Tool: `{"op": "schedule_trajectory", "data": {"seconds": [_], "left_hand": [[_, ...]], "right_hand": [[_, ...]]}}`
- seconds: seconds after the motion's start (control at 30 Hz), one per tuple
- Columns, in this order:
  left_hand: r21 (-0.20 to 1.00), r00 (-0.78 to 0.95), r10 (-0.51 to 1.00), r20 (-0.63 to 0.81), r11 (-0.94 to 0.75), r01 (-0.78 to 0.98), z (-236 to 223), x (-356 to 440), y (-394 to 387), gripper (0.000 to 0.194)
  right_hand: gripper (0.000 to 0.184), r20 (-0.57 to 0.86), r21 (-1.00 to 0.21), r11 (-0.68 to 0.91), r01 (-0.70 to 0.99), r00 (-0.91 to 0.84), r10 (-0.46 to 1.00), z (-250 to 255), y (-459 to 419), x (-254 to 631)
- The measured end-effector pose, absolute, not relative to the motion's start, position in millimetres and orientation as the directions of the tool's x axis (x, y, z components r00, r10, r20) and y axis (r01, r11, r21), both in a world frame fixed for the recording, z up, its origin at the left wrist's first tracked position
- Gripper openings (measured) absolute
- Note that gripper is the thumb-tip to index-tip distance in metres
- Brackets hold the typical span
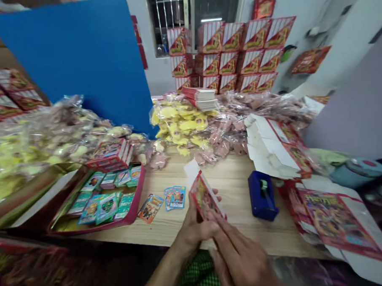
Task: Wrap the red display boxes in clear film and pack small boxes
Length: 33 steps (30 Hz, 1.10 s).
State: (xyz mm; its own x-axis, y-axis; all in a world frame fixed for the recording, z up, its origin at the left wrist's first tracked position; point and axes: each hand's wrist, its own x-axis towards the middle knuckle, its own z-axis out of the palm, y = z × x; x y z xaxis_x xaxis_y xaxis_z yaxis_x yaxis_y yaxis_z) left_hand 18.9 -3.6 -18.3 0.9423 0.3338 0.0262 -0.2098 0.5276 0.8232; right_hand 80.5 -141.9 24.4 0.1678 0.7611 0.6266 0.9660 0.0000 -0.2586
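1. A person's right hand [241, 263] looms nearest the lens, above a green checked cloth [200, 276], with the left hand [195, 227] just beyond it.
2. A red carton [206, 197], printed face up and tilted, sits between the two hands, a white flap [191, 170] sticking out at its far end.
3. Left fingers [217, 197] curl around from behind the carton, holding it from below, while right fingers [221, 222] lie close together against its near edge, so that both hands are clamped on it.
4. Left of the carton, loose picture cards [175, 198] and a lone card [150, 208] lie on the wooden tabletop [236, 183], beside a red tray [138, 195] of green-backed cards.
5. To the right, a blue tape dispenser [263, 196] stands on the tabletop, near a stack of white-and-red flat cartons [273, 146] and a large printed sheet [336, 223] draped over the edge.
6. Clear bags of yellow and pink toys [182, 121] heap along the far side, by a blue board [74, 58], while stacked red boxes [232, 56] rise beside a barred window [161, 19].
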Motion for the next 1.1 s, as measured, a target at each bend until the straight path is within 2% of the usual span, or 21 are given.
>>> {"op": "schedule_trajectory", "data": {"seconds": [0.1, 0.23, 0.33, 0.4, 0.47, 0.53, 0.6, 0.7, 0.83, 0.9, 1.0, 1.1], "left_hand": [[0.850, 0.972, 0.233, 0.035, 0.504, -0.151, -15, 10, 5, 0.099], [0.892, 0.992, 0.086, 0.096, 0.434, -0.124, -10, 2, 14, 0.113], [0.881, 0.973, 0.225, -0.050, 0.469, -0.063, -8, -2, 17, 0.092], [0.875, 0.911, 0.373, -0.173, 0.483, -0.032, -4, -2, 19, 0.070], [0.874, 0.858, 0.462, -0.225, 0.485, -0.032, 0, 1, 20, 0.060], [0.866, 0.837, 0.489, -0.244, 0.498, -0.039, 3, 7, 19, 0.054], [0.857, 0.823, 0.508, -0.256, 0.513, -0.050, 2, 13, 16, 0.050], [0.849, 0.779, 0.570, -0.262, 0.520, -0.095, -5, 20, 8, 0.050], [0.831, 0.809, 0.503, -0.305, 0.555, -0.032, -19, 21, -7, 0.059], [0.854, 0.805, 0.525, -0.274, 0.518, -0.047, -26, 19, -14, 0.070], [0.950, 0.696, 0.710, -0.109, 0.280, -0.137, -37, 15, -22, 0.087], [0.994, 0.662, 0.749, -0.015, 0.082, -0.070, -45, 10, -28, 0.080]], "right_hand": [[0.046, 0.543, -0.343, 0.010, 0.939, 0.189, 0.818, 48, -143, 94], [0.029, 0.522, -0.531, 0.117, 0.839, 0.215, 0.826, 65, -136, 123], [0.023, 0.467, -0.730, 0.080, 0.679, 0.409, 0.784, 56, -138, 142], [0.030, 0.314, -0.880, 0.038, 0.474, 0.520, 0.794, 41, -139, 148], [0.038, 0.130, -0.973, 0.020, 0.231, 0.473, 0.872, 25, -137, 148], [0.035, 0.036, -0.999, 0.028, 0.024, 0.428, 0.903, 10, -132, 143], [0.036, -0.009, -0.986, 0.078, -0.145, 0.520, 0.854, -1, -126, 138], [0.040, -0.057, -0.953, 0.146, -0.267, 0.627, 0.777, -9, -121, 134], [0.034, -0.034, -0.934, 0.224, -0.278, 0.694, 0.719, -13, -125, 137], [0.035, -0.009, -0.934, 0.252, -0.253, 0.723, 0.690, -16, -130, 137], [0.047, 0.004, -0.962, 0.204, -0.180, 0.742, 0.671, -22, -137, 133], [0.049, 0.019, -0.984, 0.142, -0.113, 0.714, 0.700, -26, -144, 129]]}}
